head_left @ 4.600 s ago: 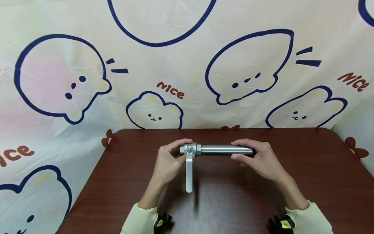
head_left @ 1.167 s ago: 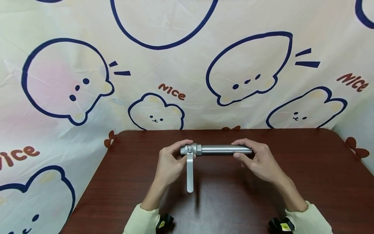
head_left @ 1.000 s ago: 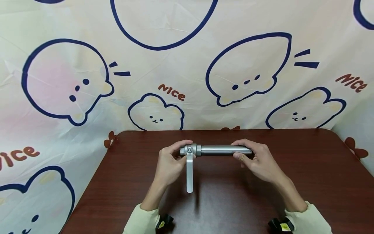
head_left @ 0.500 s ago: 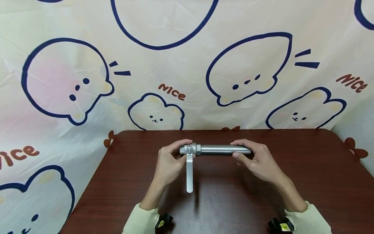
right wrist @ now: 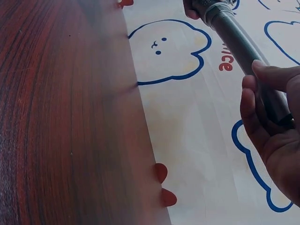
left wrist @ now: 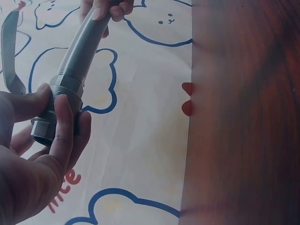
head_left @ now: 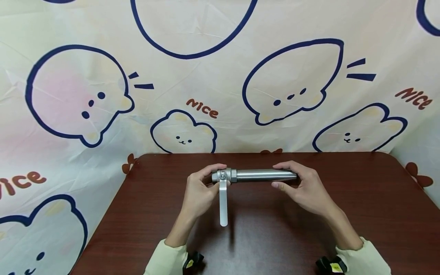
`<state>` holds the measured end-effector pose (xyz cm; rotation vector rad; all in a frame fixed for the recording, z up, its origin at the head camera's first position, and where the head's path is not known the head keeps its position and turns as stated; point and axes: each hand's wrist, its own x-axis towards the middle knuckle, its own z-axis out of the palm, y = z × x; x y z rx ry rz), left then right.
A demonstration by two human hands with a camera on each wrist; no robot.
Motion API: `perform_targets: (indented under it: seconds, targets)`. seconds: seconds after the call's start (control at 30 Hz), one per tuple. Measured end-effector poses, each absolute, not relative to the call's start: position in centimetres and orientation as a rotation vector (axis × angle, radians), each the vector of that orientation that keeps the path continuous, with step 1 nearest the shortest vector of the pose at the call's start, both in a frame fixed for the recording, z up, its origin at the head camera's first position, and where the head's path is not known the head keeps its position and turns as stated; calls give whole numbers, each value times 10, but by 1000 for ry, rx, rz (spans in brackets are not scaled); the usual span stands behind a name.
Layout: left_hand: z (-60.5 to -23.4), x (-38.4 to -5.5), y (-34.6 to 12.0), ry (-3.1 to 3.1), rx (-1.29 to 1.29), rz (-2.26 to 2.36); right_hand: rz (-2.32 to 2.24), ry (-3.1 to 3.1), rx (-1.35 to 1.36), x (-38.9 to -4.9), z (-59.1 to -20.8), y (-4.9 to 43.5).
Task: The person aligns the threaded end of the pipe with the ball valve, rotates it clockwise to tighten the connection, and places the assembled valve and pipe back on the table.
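A silver ball valve (head_left: 225,175) with a long flat lever (head_left: 223,208) is joined at its right side to a smooth metal pipe (head_left: 256,175). My left hand (head_left: 200,193) grips the valve body, thumb in front and fingers curled behind it. At the pipe's far right end my right hand (head_left: 309,189) holds it between thumb and fingers. The right wrist view shows that thumb lying on the pipe (right wrist: 236,40), fingers curled beneath. Valve and pipe are held level above the table, lever pointing toward me. The left wrist view shows the valve's open hex end (left wrist: 42,130).
A dark brown wooden table (head_left: 261,236) lies beneath the hands. Behind it hangs a pale cloth (head_left: 227,84) printed with blue-outlined cartoon animals. Black devices with yellow labels sit at both wrists, below the light sleeves (head_left: 166,258).
My right hand has shifted its hold, its thumb moving slightly left and down along the pipe. The pipe's right end is a touch higher. My left hand and the valve stay nearly still.
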<state>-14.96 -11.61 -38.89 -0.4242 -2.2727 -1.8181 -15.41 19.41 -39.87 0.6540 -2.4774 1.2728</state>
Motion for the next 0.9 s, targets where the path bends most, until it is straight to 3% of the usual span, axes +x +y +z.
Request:
perform_targets:
  seconds: [0.9]
  targets:
    - [-388, -149, -118, -2284, -427, -1800, 1361, -2420, 705, -153, -399, 190]
